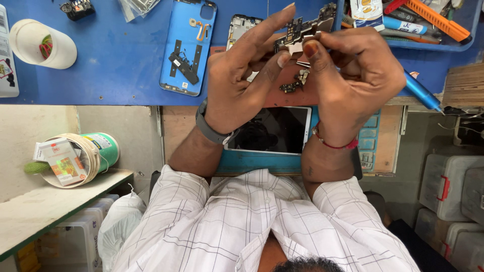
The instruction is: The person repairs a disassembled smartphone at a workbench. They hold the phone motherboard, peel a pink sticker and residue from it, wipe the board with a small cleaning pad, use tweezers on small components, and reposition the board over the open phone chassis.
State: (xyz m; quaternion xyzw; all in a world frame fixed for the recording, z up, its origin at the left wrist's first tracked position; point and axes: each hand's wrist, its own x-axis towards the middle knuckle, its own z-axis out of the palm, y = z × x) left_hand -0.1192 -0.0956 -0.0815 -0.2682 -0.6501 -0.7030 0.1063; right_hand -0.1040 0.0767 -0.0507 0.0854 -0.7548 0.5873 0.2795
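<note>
My left hand [242, 83], with a grey watch band on the wrist, and my right hand [353, 75], with a red thread on the wrist, meet above the blue work mat [116, 65]. Between their fingertips they hold a small phone circuit board [302, 30] with a metal shield. My right thumb presses on the board's near edge and my left thumb sits just under it. A blue-handled tool [422, 93] sticks out from behind my right hand; I cannot tell whether that hand grips it. Small loose parts [297, 83] lie below the board.
A blue phone back cover [187, 45] and a phone frame [241, 25] lie on the mat. A white device with a dark screen [277, 130] rests under my wrists. A white cup [43, 43] stands far left, a tool tray [428, 22] top right, plastic boxes [446, 186] lower right.
</note>
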